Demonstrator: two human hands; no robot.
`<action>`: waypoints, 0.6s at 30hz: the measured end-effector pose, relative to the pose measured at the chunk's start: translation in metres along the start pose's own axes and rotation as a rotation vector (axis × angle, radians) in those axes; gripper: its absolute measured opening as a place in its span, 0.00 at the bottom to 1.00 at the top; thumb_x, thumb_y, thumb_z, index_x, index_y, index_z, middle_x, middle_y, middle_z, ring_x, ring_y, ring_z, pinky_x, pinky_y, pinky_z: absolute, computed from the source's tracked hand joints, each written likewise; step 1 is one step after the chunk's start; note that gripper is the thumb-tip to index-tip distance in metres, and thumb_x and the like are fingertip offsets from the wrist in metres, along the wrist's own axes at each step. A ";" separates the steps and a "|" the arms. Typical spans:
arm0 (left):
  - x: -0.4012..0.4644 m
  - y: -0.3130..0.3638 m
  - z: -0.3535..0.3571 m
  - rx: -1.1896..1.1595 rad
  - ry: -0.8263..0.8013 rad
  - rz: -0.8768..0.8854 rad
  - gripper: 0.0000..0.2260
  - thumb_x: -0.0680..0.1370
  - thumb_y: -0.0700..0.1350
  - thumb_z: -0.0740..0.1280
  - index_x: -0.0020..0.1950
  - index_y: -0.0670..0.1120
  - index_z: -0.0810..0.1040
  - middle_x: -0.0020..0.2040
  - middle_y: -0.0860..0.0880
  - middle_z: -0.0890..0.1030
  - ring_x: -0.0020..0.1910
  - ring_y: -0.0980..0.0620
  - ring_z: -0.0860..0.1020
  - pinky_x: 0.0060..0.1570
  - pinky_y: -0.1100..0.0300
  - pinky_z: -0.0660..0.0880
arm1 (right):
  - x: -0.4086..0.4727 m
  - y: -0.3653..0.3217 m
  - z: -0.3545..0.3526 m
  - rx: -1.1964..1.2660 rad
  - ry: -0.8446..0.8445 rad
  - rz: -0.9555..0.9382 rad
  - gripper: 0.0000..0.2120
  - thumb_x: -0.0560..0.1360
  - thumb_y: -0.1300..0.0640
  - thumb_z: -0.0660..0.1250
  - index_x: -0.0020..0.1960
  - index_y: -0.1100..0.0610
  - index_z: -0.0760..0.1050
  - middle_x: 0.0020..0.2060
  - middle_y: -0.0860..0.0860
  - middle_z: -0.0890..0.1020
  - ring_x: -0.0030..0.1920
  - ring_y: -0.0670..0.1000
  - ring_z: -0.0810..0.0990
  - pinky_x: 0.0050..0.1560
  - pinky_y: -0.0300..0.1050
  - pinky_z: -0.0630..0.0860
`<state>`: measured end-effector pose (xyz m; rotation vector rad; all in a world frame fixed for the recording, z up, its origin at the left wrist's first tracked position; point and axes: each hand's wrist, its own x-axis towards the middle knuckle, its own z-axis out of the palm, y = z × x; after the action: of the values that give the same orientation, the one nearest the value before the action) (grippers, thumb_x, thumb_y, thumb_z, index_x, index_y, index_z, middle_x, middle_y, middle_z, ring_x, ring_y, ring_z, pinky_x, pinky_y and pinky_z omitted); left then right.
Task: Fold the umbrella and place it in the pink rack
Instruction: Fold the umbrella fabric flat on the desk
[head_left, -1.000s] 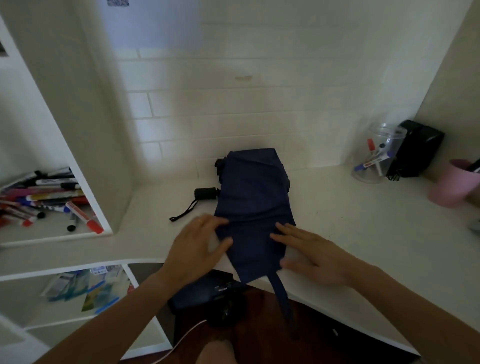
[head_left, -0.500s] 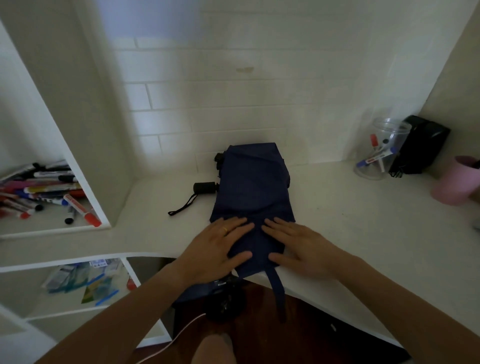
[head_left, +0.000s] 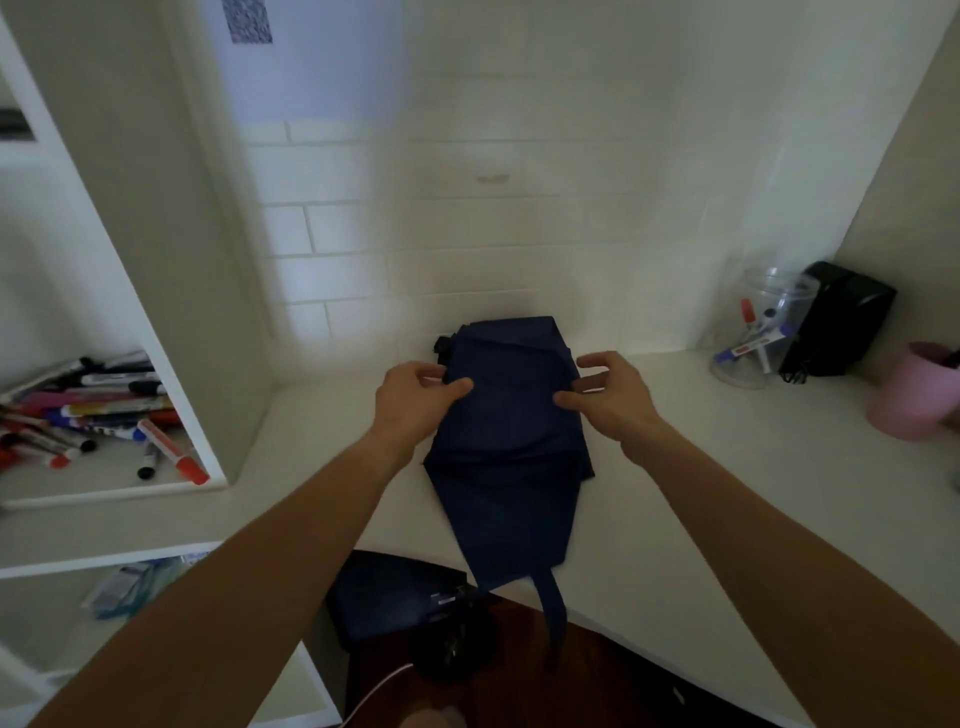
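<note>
The dark blue umbrella (head_left: 511, 441) lies flattened on the white counter (head_left: 701, 483), its narrow end and strap hanging over the front edge. My left hand (head_left: 418, 397) pinches the cloth at the umbrella's left side, thumb on top. My right hand (head_left: 610, 395) holds the right side of the cloth the same way. Both sit near the far half of the umbrella. Its handle is hidden behind my left hand. The pink rack (head_left: 917, 397) stands at the far right edge of the counter, partly cut off.
A clear jar of markers (head_left: 761, 332) and a black box (head_left: 841, 317) stand at the back right. A shelf on the left holds several loose markers (head_left: 93, 410). A dark bag (head_left: 400, 597) lies below the counter's front edge. Tiled wall behind.
Both hands have moved from pressing flat on the umbrella's near end to its far half, one on each side, fingers now curled on the cloth edges.
</note>
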<state>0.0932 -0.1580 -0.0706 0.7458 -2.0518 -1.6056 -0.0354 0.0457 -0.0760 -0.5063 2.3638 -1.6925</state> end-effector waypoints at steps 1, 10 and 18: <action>0.002 0.004 0.001 -0.088 -0.029 -0.042 0.17 0.73 0.46 0.79 0.59 0.44 0.81 0.54 0.45 0.84 0.48 0.51 0.82 0.45 0.60 0.81 | 0.003 -0.001 0.001 0.031 -0.007 0.009 0.26 0.67 0.62 0.79 0.62 0.55 0.73 0.50 0.55 0.83 0.50 0.55 0.82 0.41 0.43 0.77; -0.015 0.017 -0.004 -0.359 -0.210 -0.102 0.13 0.74 0.45 0.75 0.58 0.42 0.83 0.52 0.47 0.86 0.49 0.48 0.84 0.47 0.57 0.80 | -0.014 -0.009 -0.026 0.120 -0.135 -0.145 0.21 0.68 0.65 0.78 0.58 0.50 0.82 0.51 0.62 0.84 0.53 0.57 0.85 0.57 0.49 0.81; -0.051 0.008 -0.010 -0.300 -0.227 0.125 0.14 0.76 0.50 0.74 0.56 0.41 0.85 0.55 0.42 0.86 0.56 0.43 0.84 0.61 0.50 0.78 | -0.046 -0.012 -0.041 0.095 -0.203 -0.206 0.21 0.70 0.63 0.78 0.60 0.49 0.82 0.51 0.55 0.85 0.46 0.49 0.84 0.38 0.31 0.76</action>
<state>0.1367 -0.1309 -0.0605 0.3358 -1.8973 -1.9392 -0.0054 0.0953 -0.0529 -0.8860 2.1398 -1.7336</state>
